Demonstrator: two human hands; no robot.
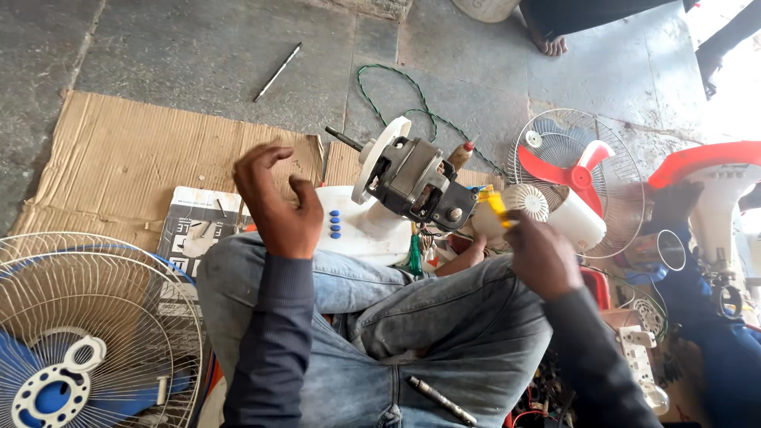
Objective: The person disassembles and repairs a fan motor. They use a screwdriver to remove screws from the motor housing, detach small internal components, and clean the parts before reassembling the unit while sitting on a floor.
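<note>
A stripped fan motor [412, 181] with a bare shaft sits on its white base [361, 226], which carries several blue buttons, on the floor in front of my crossed legs. My left hand [273, 198] hovers above my left knee, fingers curled apart, holding nothing. My right hand [535, 252] is closed on a yellow-handled tool [498, 208] right beside the back of the motor. A metal rod [441, 400] lies on my lap.
A fan with a blue blade and wire guard [87, 333] lies at the lower left on flattened cardboard [119, 154]. A small fan with a red blade [575, 178] stands to the right, next to a red-and-white fan body [713, 182]. A thin rod [277, 71] and green wire [396, 87] lie on the stone floor. Someone's bare foot [548, 43] is at the top.
</note>
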